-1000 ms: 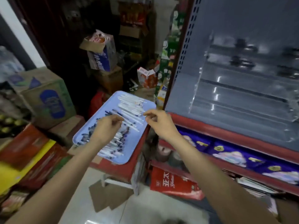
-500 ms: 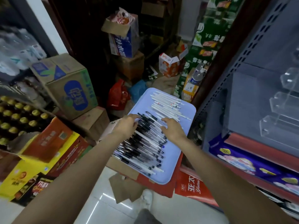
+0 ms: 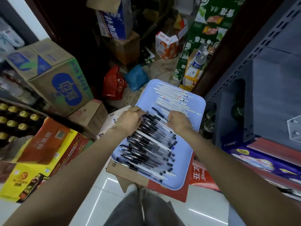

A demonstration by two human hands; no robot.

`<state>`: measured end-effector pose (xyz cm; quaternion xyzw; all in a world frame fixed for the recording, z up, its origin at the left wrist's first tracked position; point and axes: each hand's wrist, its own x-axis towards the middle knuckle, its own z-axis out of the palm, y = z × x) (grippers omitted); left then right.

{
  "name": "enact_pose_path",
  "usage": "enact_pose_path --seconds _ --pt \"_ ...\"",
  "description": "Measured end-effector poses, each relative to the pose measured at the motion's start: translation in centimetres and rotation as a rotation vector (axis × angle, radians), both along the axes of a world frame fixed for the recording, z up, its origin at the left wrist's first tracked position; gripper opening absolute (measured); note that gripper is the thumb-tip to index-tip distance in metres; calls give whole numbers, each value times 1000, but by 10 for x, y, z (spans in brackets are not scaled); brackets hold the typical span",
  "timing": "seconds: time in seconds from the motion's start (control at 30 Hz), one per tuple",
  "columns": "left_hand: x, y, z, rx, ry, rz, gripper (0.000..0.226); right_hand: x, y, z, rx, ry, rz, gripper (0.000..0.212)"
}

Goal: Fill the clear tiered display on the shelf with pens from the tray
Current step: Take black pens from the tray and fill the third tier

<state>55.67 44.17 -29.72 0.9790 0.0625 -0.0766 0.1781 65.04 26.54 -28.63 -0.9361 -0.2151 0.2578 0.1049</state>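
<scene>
Black pens point(image 3: 151, 141) on tray point(image 3: 192, 157), under both hands' fingers point(image 3: 140, 112).

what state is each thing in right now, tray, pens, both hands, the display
tray: flat on a cardboard box, loaded with pens
black-capped pens: piled across the near part of the tray
white pens: in a row at the far end, untouched
left hand: fingers curled on the black-capped pens
right hand: pinching one black pen
clear display: only a corner shows, contents unseen
</scene>
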Motion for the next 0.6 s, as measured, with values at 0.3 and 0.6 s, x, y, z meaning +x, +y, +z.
enact_pose_path --seconds 0.3,0.6 --pt "12 6 -10 -176 -2 40 36 -14 4 -4 -181 -145 62 43" --pt "14 7 14 -563 -64 203 22 -15 1 20 168 0 -148 36"
